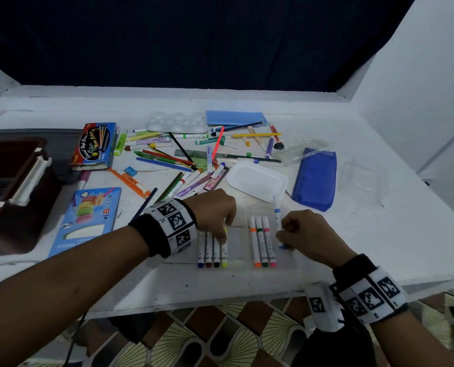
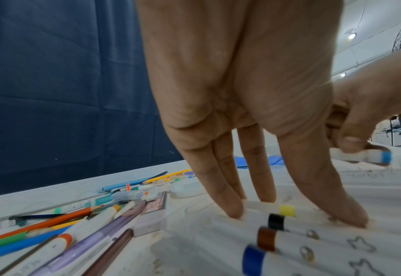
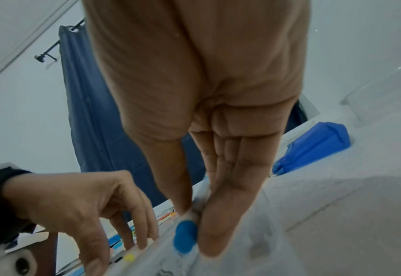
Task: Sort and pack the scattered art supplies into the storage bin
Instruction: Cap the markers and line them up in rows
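A clear marker case (image 1: pixel 235 243) lies open near the table's front edge. Its left half holds blue, brown, black and yellow markers (image 1: pixel 212 250); its right half holds orange, green and pink markers (image 1: pixel 262 245). My left hand (image 1: pixel 223 233) presses straight fingers (image 2: pixel 228 203) onto the left row. My right hand (image 1: pixel 282 235) pinches a light-blue marker (image 1: pixel 277 211) between thumb and fingers at the right half's outer edge, beside the pink one. Its blue cap (image 3: pixel 185 236) shows below my fingertips. The dark brown storage bin (image 1: pixel 16 186) stands at the far left.
A heap of pens and pencils (image 1: pixel 183 154) covers the table's middle, with a white palette (image 1: pixel 177 121) behind it. Two coloured-pencil boxes (image 1: pixel 88 221) lie left. A white lid (image 1: pixel 257 181), a blue pouch (image 1: pixel 315 178) and clear plastic trays (image 1: pixel 363 181) lie right.
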